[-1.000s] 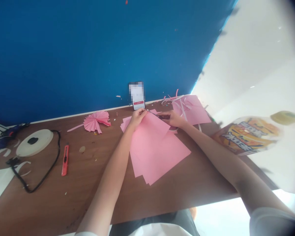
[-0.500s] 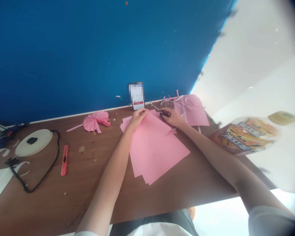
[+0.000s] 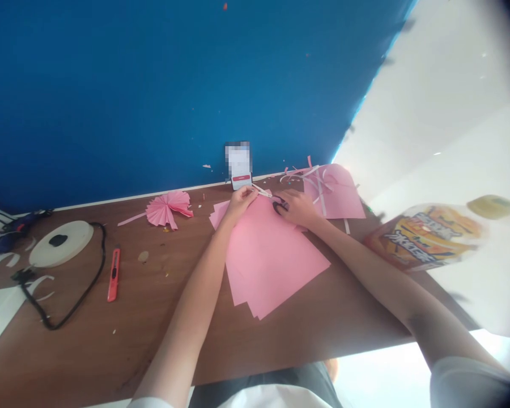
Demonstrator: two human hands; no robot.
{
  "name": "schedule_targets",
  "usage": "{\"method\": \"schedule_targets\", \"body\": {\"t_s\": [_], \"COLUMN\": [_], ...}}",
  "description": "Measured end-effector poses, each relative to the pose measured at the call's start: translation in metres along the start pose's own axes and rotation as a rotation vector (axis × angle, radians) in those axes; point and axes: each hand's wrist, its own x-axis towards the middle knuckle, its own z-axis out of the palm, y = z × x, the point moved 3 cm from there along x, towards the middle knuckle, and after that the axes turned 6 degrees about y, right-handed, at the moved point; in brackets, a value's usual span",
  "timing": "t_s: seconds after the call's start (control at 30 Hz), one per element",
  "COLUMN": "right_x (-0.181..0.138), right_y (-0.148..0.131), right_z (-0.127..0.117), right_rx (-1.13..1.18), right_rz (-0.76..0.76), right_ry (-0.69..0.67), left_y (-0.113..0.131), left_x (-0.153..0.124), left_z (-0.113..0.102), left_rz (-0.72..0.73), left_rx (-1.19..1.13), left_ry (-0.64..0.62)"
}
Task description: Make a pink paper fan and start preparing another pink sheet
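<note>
Several sheets of pink paper (image 3: 276,260) lie in an uneven stack on the brown table. My left hand (image 3: 239,205) is closed, pinching the far corner of the paper between thumb and fingers. In my right hand (image 3: 298,208) is a pair of scissors (image 3: 264,192) with dark handles. Their blades point left, over the paper's far edge and close to my left fingertips. Whether the blades touch the paper I cannot tell. A phone (image 3: 239,165) leans against the blue wall just beyond my left hand.
To the left lie a pleated pink paper fan (image 3: 168,208), a red box cutter (image 3: 114,275), a white round disc (image 3: 62,245) and a black cable (image 3: 94,276). Behind my right hand are cut strips and another pink sheet (image 3: 344,192). A drink bottle (image 3: 429,235) stands at the right.
My right hand has brought the scissors in toward the paper's far corner, and their blades now lie across it near my left fingers. The left hand stays on the paper.
</note>
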Motion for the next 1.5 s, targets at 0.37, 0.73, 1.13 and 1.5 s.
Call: {"method": "schedule_targets", "body": {"t_s": [0.37,0.73,1.13,1.5], "right_x": [0.001,0.004,0.008,0.001], "right_y": [-0.005,0.024,0.049,0.048], "right_z": [-0.005,-0.007,-0.004,0.001], "right_rx": [-0.066,0.127,0.408,0.358], "right_rz": [-0.063,0.389,0.486,0.536], "right_ry": [0.036,0.226,0.228,0.217], "left_y": [0.001,-0.005,-0.013,-0.012], "left_x": [0.000,0.004,0.010,0.013], "left_z": [0.001,-0.012,-0.011,-0.022], "left_rz": [-0.014,-0.037,-0.040,-0.113], "left_rx": [-0.010,-0.065,-0.099,-0.357], "left_ry": [0.054,0.286,0.253,0.393]}}
